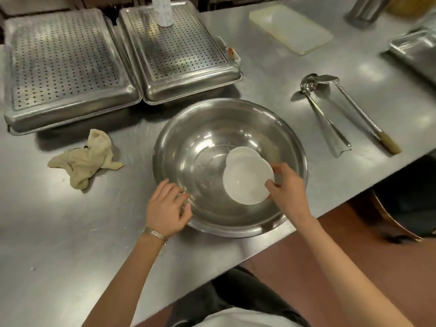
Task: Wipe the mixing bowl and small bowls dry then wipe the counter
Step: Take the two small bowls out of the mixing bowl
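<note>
A large steel mixing bowl [205, 128] sits on the steel counter [59, 232] near its front edge. Inside it lie small white bowls: one [245, 182] tilted toward me, another [238, 153] partly hidden behind it. My right hand [289, 187] pinches the rim of the nearer white bowl at its right side. My left hand [166, 208] rests on the mixing bowl's near-left rim, fingers curled over the edge. A crumpled cream cloth [87, 158] lies on the counter to the left of the mixing bowl, apart from both hands.
Two perforated steel pans [63, 67] [179, 50] stand upside down behind the bowl and cloth. A ladle [316, 107] and a long-handled skimmer [361, 114] lie to the right. A pale cutting board [292, 28] sits at the back. The counter's front edge runs diagonally at lower right.
</note>
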